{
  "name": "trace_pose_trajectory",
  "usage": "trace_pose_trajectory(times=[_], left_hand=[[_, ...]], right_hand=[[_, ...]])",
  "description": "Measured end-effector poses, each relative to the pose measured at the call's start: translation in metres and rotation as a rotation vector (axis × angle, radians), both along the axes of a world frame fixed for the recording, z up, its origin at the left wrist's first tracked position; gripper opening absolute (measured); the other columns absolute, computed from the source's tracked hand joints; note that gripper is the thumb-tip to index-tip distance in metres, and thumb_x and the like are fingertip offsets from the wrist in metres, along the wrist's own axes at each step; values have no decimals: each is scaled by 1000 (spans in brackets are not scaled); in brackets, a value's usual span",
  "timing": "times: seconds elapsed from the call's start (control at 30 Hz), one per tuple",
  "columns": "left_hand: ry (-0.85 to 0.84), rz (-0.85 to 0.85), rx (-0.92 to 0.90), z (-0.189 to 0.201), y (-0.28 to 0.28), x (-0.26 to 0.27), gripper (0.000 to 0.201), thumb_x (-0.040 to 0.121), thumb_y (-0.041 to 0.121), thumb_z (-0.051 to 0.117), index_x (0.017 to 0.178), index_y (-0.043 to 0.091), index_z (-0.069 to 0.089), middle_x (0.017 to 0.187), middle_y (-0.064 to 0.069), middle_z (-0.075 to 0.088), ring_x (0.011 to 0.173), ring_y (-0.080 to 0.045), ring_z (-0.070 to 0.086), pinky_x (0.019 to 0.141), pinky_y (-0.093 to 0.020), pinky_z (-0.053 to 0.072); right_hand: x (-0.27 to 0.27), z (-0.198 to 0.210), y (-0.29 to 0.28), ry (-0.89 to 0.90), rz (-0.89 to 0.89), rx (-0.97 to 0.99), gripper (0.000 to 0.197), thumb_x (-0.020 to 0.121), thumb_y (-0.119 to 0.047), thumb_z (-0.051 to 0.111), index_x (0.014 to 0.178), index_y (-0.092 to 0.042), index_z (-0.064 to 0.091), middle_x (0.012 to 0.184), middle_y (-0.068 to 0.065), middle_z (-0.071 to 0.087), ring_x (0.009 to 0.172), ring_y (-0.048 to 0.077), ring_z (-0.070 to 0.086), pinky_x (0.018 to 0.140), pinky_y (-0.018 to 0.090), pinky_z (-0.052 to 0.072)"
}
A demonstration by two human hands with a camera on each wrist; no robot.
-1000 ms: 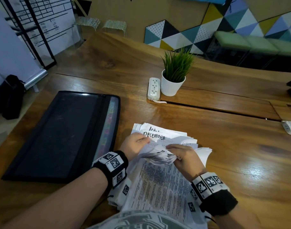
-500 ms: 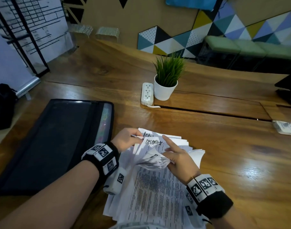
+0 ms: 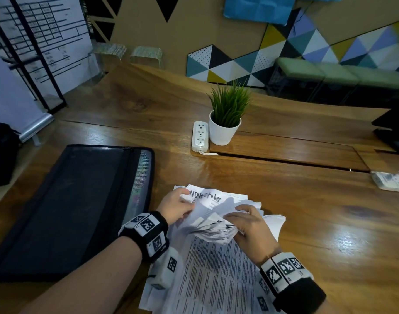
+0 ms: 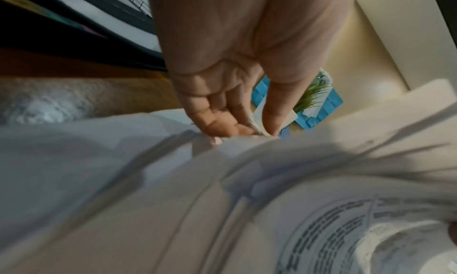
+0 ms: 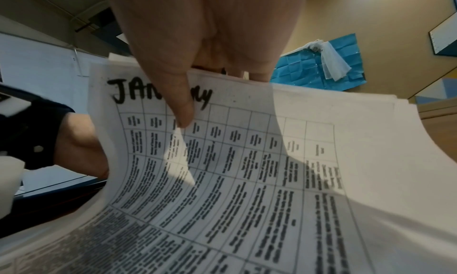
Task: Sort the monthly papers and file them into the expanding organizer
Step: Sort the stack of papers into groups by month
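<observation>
A stack of printed monthly papers [image 3: 216, 279] lies at the table's near edge, its far ends curled up. My left hand [image 3: 178, 206] pinches the far left corner of a sheet [image 3: 207, 197] headed in black marker, seemingly "November". My right hand [image 3: 248, 225] grips the bent-over bundle of sheet ends [image 3: 213, 230]. In the right wrist view my thumb [image 5: 178, 94] lies on a table sheet marked "January" [image 5: 222, 151]. In the left wrist view my thumb and fingers [image 4: 222, 126] pinch a paper edge [image 4: 257, 122]. The black expanding organizer [image 3: 65, 207] lies shut to the left.
A potted green plant [image 3: 226, 116] and a white power strip [image 3: 200, 136] stand behind the papers. Another white power strip [image 3: 391, 180] lies at the right edge. A dark object [image 3: 393, 130] sits at far right. A slot [image 3: 284, 159] runs across the wooden table [image 3: 307, 223].
The sheet headed "December" has been flipped over into the bundle under my right hand, and a sheet headed roughly "November" is now on top. The head view has shifted down and left.
</observation>
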State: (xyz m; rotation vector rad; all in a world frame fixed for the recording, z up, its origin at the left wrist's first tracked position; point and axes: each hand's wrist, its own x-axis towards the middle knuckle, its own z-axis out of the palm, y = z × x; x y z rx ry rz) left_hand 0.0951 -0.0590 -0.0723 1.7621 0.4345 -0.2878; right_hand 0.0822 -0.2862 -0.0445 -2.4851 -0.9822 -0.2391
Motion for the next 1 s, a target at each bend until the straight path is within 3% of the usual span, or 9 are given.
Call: trace_pose_trajectory(times=[0.13, 0.3, 0.37, 0.47, 0.63, 0.73, 0.83, 0.93, 1.0], left_hand=[[-51, -118, -3, 2, 1, -5, 14, 86, 1, 63, 87, 14, 68, 76, 3, 62, 61, -3, 55, 57, -13, 42], [-37, -168, -125, 1, 1, -13, 10, 83, 3, 66, 76, 10, 67, 77, -12, 58, 74, -23, 47, 65, -27, 38], [-69, -183, -151, 5, 1, -16, 14, 83, 1, 66, 74, 11, 69, 74, -7, 63, 71, -19, 54, 66, -21, 41], [-154, -56, -68, 7, 2, -18, 24, 88, 2, 60, 74, 18, 70, 72, 12, 69, 71, 3, 61, 71, -10, 42], [-138, 106, 240, -4, 6, -10, 27, 89, 8, 59, 115, 3, 61, 107, -4, 61, 97, -20, 58, 84, -25, 42], [-170, -34, 367, 0, 5, -4, 16, 85, 8, 59, 96, 6, 70, 92, -5, 70, 84, -24, 65, 74, -32, 49], [-215, -30, 440, 7, 3, -3, 9, 84, 9, 61, 79, 5, 68, 76, 3, 58, 70, -14, 54, 69, -26, 41], [-219, -78, 209, 9, 2, -8, 19, 84, 6, 63, 68, 16, 59, 72, 6, 54, 65, -6, 50, 69, -22, 37], [-188, -223, 37, 10, -1, -14, 22, 83, -5, 60, 65, 9, 59, 66, 1, 52, 59, -4, 46, 66, -23, 37]], right_hand=[[3, -1, -4, 46, -20, -13, 37, 56, 5, 72, 87, -14, 73, 102, 4, 69, 97, 27, 64, 82, 44, 53], [8, 1, -3, 285, -50, 2, 35, 66, 7, 67, 92, -17, 73, 140, 7, 44, 94, 18, 65, 80, 34, 51], [10, 3, -1, 310, -28, 6, 41, 68, 7, 65, 99, -19, 73, 138, 2, 48, 97, 16, 65, 83, 31, 49], [9, 4, 0, 262, 6, -4, 42, 65, 7, 62, 99, -14, 72, 109, 3, 69, 97, 26, 65, 84, 46, 51], [1, 3, -3, 174, 13, 13, 40, 61, 7, 63, 94, -13, 72, 95, 1, 72, 83, 29, 65, 75, 41, 50], [-1, 3, -3, 193, -11, 21, 44, 60, 13, 67, 97, -12, 72, 98, 2, 72, 88, 27, 65, 82, 43, 50], [-1, 3, -3, 262, -36, 56, 40, 66, 10, 68, 98, -14, 72, 113, -2, 65, 98, 21, 62, 86, 42, 51], [-1, 7, -4, 310, -26, 69, 38, 68, 13, 66, 94, -13, 72, 137, -6, 39, 102, 13, 55, 81, 29, 50], [2, 9, -4, 271, 0, 47, 39, 67, 14, 67, 94, -13, 72, 143, -3, 32, 104, 12, 53, 81, 24, 46]])
